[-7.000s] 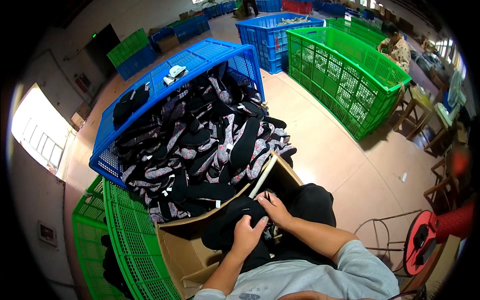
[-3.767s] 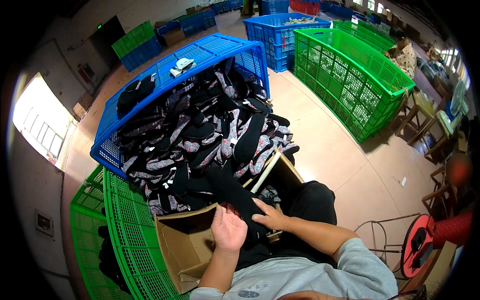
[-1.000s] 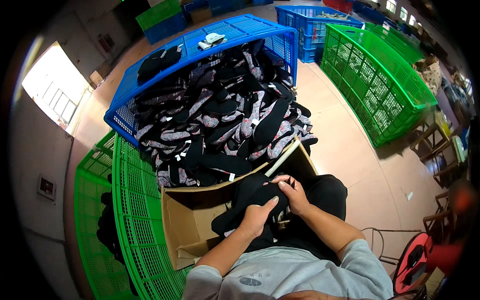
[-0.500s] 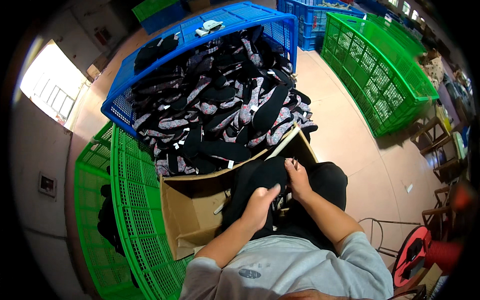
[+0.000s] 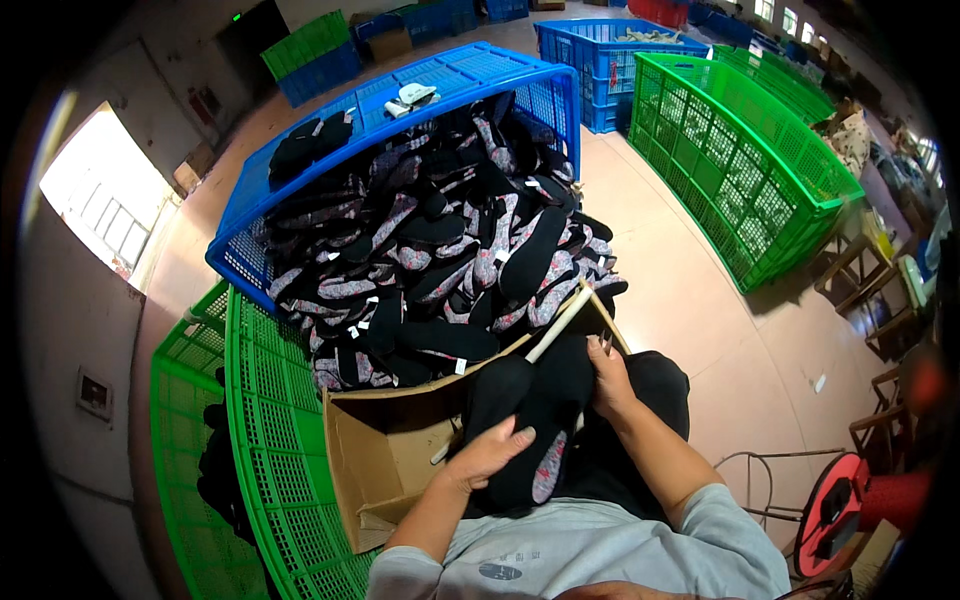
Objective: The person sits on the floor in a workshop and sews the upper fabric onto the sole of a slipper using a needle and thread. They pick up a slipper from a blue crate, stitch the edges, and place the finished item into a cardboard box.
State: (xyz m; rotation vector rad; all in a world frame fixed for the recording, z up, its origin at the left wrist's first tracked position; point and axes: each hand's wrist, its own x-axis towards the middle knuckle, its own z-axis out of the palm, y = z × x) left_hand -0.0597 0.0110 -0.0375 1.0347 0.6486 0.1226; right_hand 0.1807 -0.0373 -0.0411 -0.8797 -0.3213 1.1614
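Observation:
Over my lap lies a long black cloth slipper [image 5: 553,400], with a patch of pink-and-grey floral fabric showing near its end closest to me. My left hand [image 5: 487,455] grips its left side, thumb on top and fingers partly hidden. At the far right edge of the slipper, my right hand [image 5: 610,380] is closed. A small dark pointed tool [image 5: 606,342] sticks up from its fingertips; its kind is not clear. Beyond my knees, a big heap of similar black and floral slippers [image 5: 430,260] spills from a tipped blue crate [image 5: 350,120]; some carry small white tags.
A cardboard box [image 5: 370,440] stands open by my left knee, with a pale rod [image 5: 560,325] at its far edge. Green crates [image 5: 265,430] flank me on the left; another green crate [image 5: 735,180] stands far right. A red reel [image 5: 830,510] sits near right.
The slipper has been turned and drawn toward me, so its floral patch now shows. My left hand has moved down and left along it, while the right hand stays near its far edge.

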